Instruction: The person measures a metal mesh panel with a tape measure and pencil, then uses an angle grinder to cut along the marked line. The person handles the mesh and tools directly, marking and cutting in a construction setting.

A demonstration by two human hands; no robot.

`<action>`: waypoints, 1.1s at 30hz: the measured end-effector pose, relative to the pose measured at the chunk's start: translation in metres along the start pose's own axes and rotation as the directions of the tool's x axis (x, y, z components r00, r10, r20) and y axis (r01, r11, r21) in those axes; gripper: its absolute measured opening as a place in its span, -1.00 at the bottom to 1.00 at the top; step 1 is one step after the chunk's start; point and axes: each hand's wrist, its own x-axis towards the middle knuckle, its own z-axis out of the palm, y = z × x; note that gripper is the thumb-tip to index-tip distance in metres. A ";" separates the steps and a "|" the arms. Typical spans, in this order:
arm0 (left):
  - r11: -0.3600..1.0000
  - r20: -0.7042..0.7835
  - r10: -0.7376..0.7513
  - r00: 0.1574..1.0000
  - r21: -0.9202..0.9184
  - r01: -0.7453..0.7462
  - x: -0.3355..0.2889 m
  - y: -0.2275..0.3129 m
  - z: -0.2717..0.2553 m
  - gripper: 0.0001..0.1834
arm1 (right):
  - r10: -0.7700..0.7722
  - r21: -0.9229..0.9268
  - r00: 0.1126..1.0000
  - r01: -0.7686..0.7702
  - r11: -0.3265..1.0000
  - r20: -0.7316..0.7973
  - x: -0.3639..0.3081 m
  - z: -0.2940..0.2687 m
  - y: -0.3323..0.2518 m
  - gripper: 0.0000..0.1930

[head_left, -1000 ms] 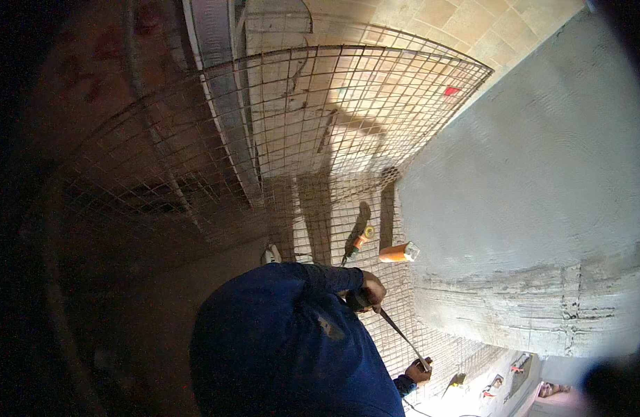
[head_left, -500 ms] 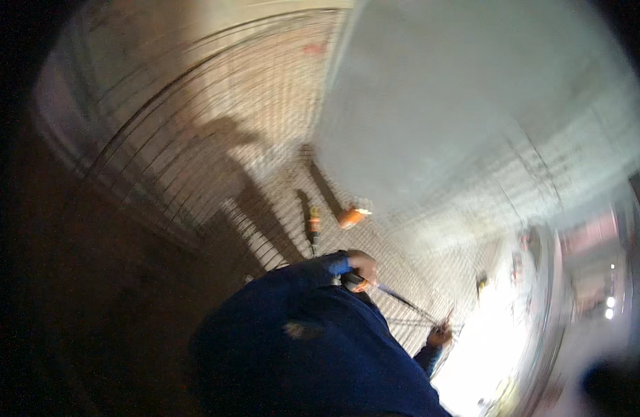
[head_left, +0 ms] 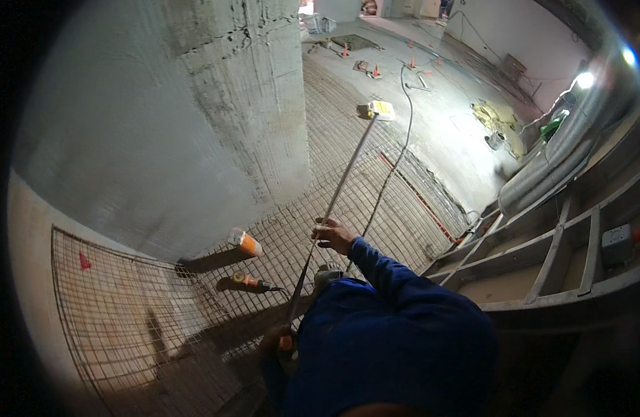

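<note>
A tape measure's metal blade (head_left: 348, 170) is drawn out long, slanting up and away over a steel bar mesh (head_left: 334, 149). Low in the picture, in shadow, my left hand (head_left: 273, 342) is closed around its case (head_left: 286, 342), which shows an orange patch. Farther along, my right hand (head_left: 336, 235) has its fingers at the blade, the thumb side hard to make out. The far end of the blade appears beside a white and yellow jug (head_left: 381, 110); whether they touch I cannot tell. My shoe (head_left: 327, 273) shows partly below the right hand.
An orange corded power tool (head_left: 247, 281) and an orange and white cylinder (head_left: 246, 243) rest on the mesh at left, near a concrete column (head_left: 243, 104). A dark cable (head_left: 403, 139) crosses the floor. Metal framing (head_left: 542, 271) stands at right; orange cones (head_left: 375, 70) stand farther off.
My view has swung widely, bringing the far floor and the right-hand framing into sight. The blade now reaches away from me, and my right hand is farther from the case along it.
</note>
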 end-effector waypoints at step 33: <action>0.073 0.536 0.170 0.827 0.830 -0.553 0.152 0.159 0.005 -0.46 | -0.231 0.079 0.910 0.273 0.959 -0.343 0.048 -0.099 -0.096 -0.75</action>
